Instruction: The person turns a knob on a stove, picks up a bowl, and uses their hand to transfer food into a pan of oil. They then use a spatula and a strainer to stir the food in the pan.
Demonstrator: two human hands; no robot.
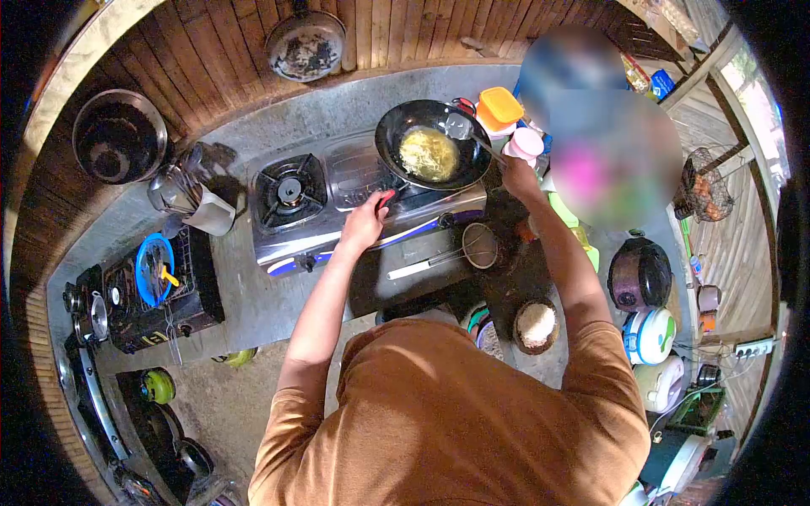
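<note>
A black wok point(394, 135) sits over the right side of the gas stove point(337, 228), with yellowish food that looks like frying egg point(424, 153) in its middle. My left hand point(364, 222) is closed around the wok's red-and-black handle point(386, 198) at the near left. In my right hand point(521, 180) is the handle of a metal spatula point(458, 127), held over the wok's right rim. The spatula's blade is inside the wok, at the far right of the food. My right fingers are partly hidden by the back of the hand.
The stove's left burner point(289, 190) is bare. A strainer point(481, 246) lies before the stove, and a bowl of white food point(535, 327) stands near my right arm. An orange container point(499, 107) is beyond the wok. Utensils fill a white holder point(211, 212) at left.
</note>
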